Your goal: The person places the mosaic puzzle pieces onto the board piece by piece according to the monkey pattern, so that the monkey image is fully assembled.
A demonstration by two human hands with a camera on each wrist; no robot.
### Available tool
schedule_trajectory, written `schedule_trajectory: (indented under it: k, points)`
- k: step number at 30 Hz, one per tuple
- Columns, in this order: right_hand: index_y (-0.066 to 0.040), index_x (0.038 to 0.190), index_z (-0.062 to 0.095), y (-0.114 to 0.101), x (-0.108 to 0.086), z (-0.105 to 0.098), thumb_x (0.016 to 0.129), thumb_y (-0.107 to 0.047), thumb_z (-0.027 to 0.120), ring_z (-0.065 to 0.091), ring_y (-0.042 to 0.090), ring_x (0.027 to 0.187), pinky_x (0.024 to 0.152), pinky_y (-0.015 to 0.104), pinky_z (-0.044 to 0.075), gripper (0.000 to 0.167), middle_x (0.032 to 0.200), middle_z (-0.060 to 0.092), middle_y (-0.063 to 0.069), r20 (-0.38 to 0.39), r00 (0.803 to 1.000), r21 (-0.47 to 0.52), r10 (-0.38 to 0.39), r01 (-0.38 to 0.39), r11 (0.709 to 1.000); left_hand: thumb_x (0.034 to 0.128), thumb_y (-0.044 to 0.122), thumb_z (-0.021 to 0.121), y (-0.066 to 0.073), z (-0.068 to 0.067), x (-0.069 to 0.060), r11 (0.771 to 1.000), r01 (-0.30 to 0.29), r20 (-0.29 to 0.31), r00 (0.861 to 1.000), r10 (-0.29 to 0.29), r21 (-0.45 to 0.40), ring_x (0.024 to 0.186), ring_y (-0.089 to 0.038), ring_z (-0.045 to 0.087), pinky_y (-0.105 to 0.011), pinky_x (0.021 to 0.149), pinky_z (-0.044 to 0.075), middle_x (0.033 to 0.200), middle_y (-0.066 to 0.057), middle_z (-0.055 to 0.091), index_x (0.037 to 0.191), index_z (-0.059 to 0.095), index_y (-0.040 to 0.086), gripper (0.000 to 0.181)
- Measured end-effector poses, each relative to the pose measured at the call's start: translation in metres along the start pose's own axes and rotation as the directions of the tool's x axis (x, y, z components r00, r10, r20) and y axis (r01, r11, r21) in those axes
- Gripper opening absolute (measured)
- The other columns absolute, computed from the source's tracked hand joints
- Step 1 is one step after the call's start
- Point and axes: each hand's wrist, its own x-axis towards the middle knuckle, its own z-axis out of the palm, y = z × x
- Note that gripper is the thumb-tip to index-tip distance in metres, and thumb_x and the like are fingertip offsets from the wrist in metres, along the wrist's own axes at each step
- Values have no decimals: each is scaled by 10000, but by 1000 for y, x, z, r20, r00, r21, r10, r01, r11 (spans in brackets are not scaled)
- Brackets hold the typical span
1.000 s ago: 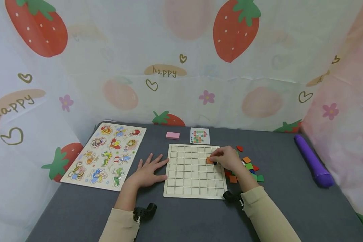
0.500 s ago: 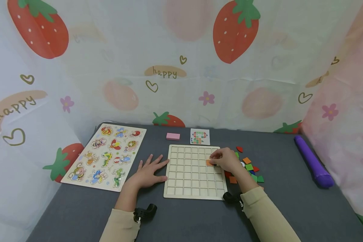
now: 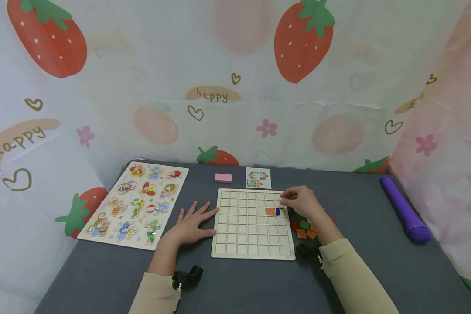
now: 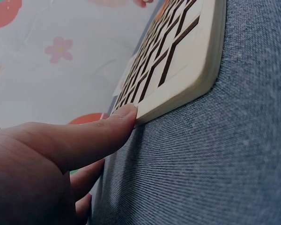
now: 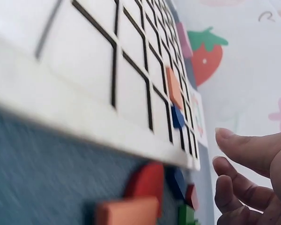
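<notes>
Board (image 3: 253, 237) with orange tile (image 3: 271, 212) beside blue piece (image 3: 278, 212), both inset

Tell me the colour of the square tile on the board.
The tile is orange; the head view shows it best.

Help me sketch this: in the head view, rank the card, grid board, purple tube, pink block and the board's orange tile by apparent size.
1. Grid board
2. Purple tube
3. Card
4. Pink block
5. Orange tile
</notes>
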Motion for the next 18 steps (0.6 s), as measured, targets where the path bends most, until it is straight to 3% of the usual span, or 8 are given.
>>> schedule_trajectory:
  k: [12, 18]
  points:
    - [-53, 1250, 692, 27, 7, -27, 977, -216, 690, 639, 329, 1062, 855, 469, 552, 317, 1152, 693, 163, -95, 995, 41, 23, -19, 999, 928, 464, 695, 1, -1, -1, 1000, 2, 6, 1000, -2, -9, 1566, -402, -20, -678, 1198, -55, 1687, -58, 220, 1572, 389, 284, 736]
    - [-51, 1282, 674, 36, 10, -35, 989, -206, 671, 630, 359, 1101, 868, 484, 549, 332, 1215, 673, 192, -99, 994, 36, 54, -51, 998, 928, 463, 696, 1, -2, -1, 1000, 3, 9, 1000, -3, -8, 1566, -404, -20, -677, 1198, -56, 1687, -59, 218, 1573, 387, 285, 737]
